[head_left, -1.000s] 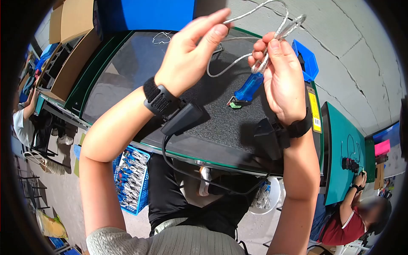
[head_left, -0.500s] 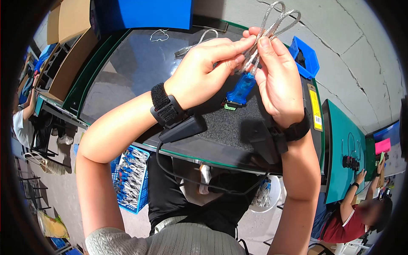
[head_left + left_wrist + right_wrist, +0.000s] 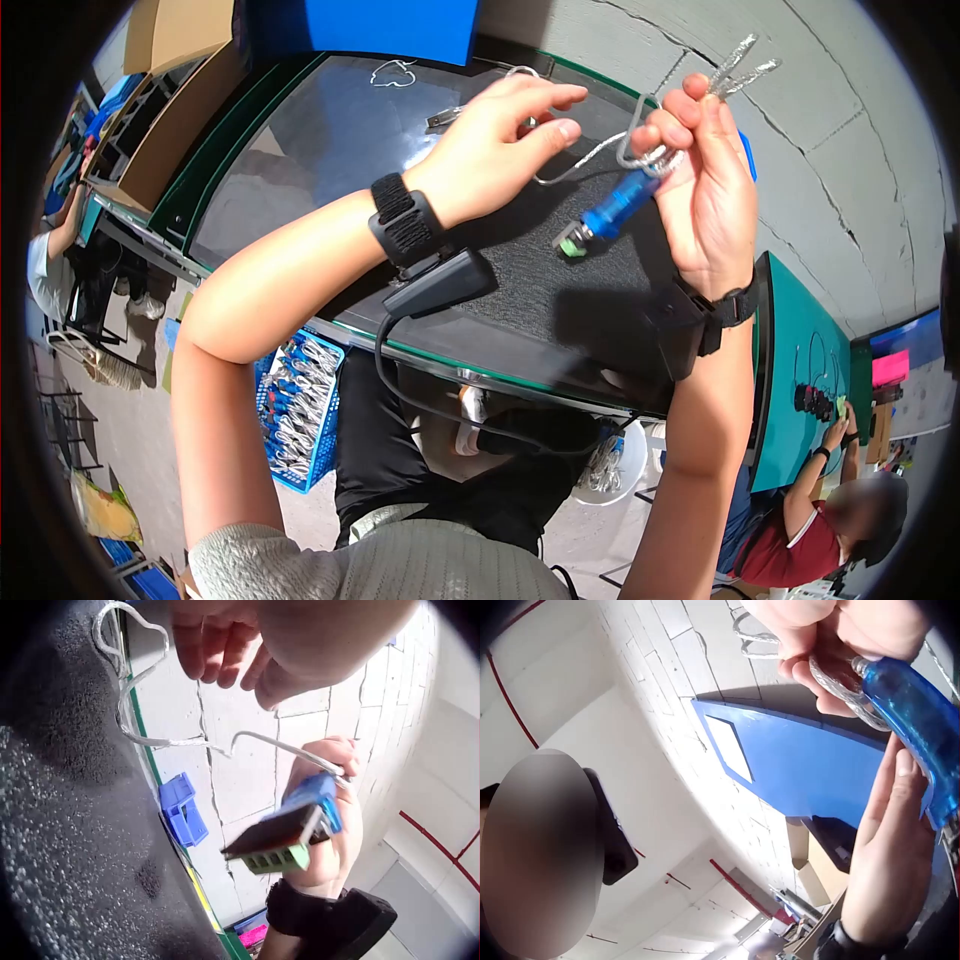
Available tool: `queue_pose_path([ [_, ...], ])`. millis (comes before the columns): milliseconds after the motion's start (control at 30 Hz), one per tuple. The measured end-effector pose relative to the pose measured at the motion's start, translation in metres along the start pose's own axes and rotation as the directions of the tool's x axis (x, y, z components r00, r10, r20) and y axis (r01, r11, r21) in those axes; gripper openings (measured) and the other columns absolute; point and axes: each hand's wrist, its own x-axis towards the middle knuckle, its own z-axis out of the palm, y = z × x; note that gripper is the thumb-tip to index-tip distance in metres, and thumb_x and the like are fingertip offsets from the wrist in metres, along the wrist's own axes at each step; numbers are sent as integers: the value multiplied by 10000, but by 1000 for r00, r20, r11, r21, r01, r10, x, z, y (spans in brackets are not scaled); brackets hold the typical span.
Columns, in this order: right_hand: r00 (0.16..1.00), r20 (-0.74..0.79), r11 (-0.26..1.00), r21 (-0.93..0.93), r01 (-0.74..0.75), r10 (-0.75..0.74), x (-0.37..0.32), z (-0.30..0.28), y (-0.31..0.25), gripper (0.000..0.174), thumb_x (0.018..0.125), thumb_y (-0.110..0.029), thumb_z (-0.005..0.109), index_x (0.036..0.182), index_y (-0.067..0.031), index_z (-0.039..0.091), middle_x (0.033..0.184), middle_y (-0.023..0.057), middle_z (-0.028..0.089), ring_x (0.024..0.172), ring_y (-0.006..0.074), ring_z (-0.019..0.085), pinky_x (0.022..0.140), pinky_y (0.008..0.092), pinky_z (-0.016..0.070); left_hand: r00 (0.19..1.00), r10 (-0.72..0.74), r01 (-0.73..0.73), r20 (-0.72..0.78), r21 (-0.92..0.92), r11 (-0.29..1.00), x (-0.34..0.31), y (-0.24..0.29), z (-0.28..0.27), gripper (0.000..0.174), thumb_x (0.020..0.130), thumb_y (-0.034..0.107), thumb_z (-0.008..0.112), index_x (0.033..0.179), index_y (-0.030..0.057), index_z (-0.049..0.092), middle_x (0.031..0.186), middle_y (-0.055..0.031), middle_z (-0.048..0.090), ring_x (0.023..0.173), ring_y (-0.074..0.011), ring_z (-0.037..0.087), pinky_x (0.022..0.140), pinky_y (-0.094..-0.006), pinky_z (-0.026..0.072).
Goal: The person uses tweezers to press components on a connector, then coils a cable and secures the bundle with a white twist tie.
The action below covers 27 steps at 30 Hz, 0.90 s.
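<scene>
My right hand point(image 3: 715, 200) grips a folded bundle of silvery cable point(image 3: 740, 75), whose looped ends stick out above the fingers. From that bundle a translucent blue adapter point(image 3: 618, 203) hangs at a slant over the table, with a green terminal block point(image 3: 573, 247) at its lower end. To the left, my left hand point(image 3: 490, 150) is held apart from the bundle, fingers extended. A loose length of cable point(image 3: 142, 741) runs from the right hand toward the table. Its metal plug point(image 3: 440, 118) shows beside the left hand.
A dark textured mat point(image 3: 520, 290) covers part of the table. Nearby are a thin white loop point(image 3: 393, 74), a blue panel point(image 3: 390, 25) and a blue bin point(image 3: 184, 810). Below stand a blue basket point(image 3: 325, 450) and a white bucket point(image 3: 635, 470) holding cables. Another person point(image 3: 800, 545) sits at right.
My left hand first drew the cable out, then came to the bundle, and has now moved off it to the left. My right hand has shifted right with the bundle and adapter.
</scene>
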Motion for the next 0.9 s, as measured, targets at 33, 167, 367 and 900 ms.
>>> queue_pose_path([
  [33,1000,9,1000,0,-11,11,-1,3,0,184,977,-196,451,1074,-46,496,833,5,494,724,94,461,778,316,460,996,-77,77,39,-6,997,-1,-1,0,369,903,179,574,1246,48,535,1128,-71,545,1022,-142,530,877,-257,436],
  [167,977,190,985,126,-118,93,-7,13,0,185,986,-218,425,1073,-66,485,790,-15,448,687,70,434,701,284,436,958,-200,229,207,-123,966,-3,-11,4,501,897,245,601,1295,-23,457,1159,-131,588,1053,-153,557,911,-283,447],
  [367,961,253,990,52,-133,115,-11,22,4,209,971,-251,460,1053,-60,482,771,-13,446,658,69,431,656,270,434,914,-200,333,352,-375,865,0,-16,1,430,886,257,611,1192,-38,548,932,-81,670,834,-121,633,780,-248,492],
  [900,978,-203,923,-385,-27,-56,-9,22,31,228,957,-176,503,1086,0,566,907,47,601,771,88,562,694,238,488,977,-202,207,64,-491,846,-4,23,-2,257,912,218,583,1076,27,633,877,-14,657,746,-77,627,619,-185,474],
])
